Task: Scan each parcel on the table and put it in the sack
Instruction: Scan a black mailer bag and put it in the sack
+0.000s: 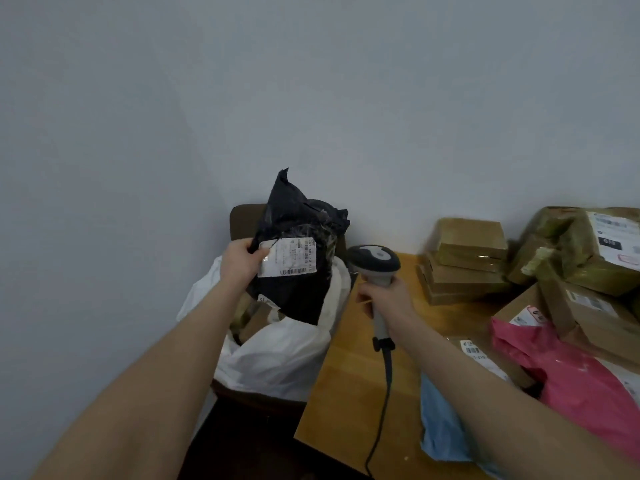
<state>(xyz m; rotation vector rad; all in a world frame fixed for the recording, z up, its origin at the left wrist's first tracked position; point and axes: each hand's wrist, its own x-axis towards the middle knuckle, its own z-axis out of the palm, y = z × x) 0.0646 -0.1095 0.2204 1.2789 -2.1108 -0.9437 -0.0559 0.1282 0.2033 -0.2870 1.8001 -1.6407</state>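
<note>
A single wide-angle view from the person's head, facing forward and tilted down. Both forearms [138, 375] run in from the bottom corners and meet near the middle, where the left hand [242, 261] and right hand [388, 299] sit close to the lens. The grey wall [311, 98] fills the upper half. The worktop [346, 393] lies low on the right, seen from above, with the white sack [277, 358] just left of it.

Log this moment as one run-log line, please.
left hand: holds black parcel over white sack | right hand: grips scanner beside it | table: boxes, pink parcel, blue parcel waiting
</note>
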